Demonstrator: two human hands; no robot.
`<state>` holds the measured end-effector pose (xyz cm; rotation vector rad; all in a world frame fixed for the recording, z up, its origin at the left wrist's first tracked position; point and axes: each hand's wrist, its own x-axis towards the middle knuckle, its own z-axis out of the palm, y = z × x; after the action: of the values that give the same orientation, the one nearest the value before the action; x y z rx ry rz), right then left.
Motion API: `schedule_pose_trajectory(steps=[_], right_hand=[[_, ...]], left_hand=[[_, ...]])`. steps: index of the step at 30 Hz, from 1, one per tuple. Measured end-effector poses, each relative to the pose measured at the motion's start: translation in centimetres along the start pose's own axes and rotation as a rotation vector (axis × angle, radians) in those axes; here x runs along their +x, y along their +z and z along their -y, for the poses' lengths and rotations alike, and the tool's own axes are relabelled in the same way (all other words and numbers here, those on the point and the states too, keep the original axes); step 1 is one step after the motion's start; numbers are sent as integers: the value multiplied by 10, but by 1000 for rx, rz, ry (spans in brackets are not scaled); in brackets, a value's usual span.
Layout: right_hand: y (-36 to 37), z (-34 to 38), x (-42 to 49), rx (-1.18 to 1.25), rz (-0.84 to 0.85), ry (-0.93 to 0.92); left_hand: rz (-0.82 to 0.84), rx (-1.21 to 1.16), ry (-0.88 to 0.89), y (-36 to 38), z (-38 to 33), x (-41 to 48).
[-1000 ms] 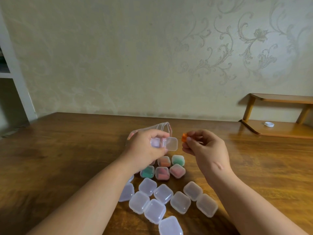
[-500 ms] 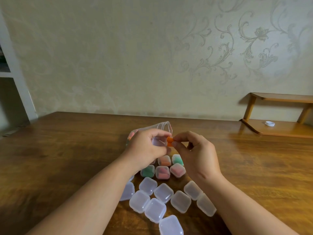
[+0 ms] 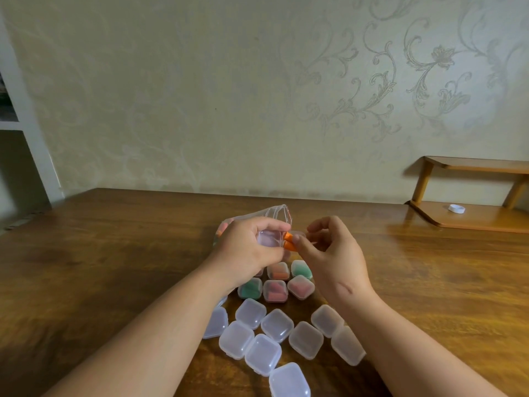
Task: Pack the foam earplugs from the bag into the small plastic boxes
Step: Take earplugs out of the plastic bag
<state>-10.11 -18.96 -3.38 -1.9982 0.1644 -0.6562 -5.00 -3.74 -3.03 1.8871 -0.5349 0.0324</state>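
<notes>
Right hand [image 3: 333, 253] fingertips [image 3: 296, 239] are pressing an orange earplug [image 3: 289, 242] into the open box [image 3: 267, 239], thumb and forefinger pinched on the foam. Left hand [image 3: 252, 249] fingers are curling closed around that clear box, lifted above the table's middle, the lid's position hard to tell.

Risks: foam is springing back, so the plug may be popping out before the lid snaps; a too-tight squeeze may be tipping the box and spilling it onto the filled boxes [image 3: 274, 290] below.

Bag [image 3: 274, 214] is lying just behind the hands, toward the far edge. Empty boxes [image 3: 276, 325] are clustering toward the near edge of the table [image 3: 114, 253].
</notes>
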Motion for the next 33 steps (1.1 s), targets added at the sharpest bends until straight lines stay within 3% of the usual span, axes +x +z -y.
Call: schedule_pose_trajectory(steps=[3,6,11,19,24,27,33], right_hand=[[-2,3,-1,166,73,100],[-6,2,-1,224,62,113],[-9,2,0,255,32,145],[-8,4,-3,235,57,147],[-8,8,-8,404,152,194],[-8,10,-9,309,177,156],[-17,8,4,52,4,158]], left_hand=[[13,40,39,-1,1,1],[28,-96,13,-2,-2,-1],[-116,-330,-101,-4,-8,2],[104,-262,-117,-1,1,1],[41,-163,-74,-3,1,0],[1,-101,-34,-4,-1,0],[-131,-136,-37,-7,-7,2]])
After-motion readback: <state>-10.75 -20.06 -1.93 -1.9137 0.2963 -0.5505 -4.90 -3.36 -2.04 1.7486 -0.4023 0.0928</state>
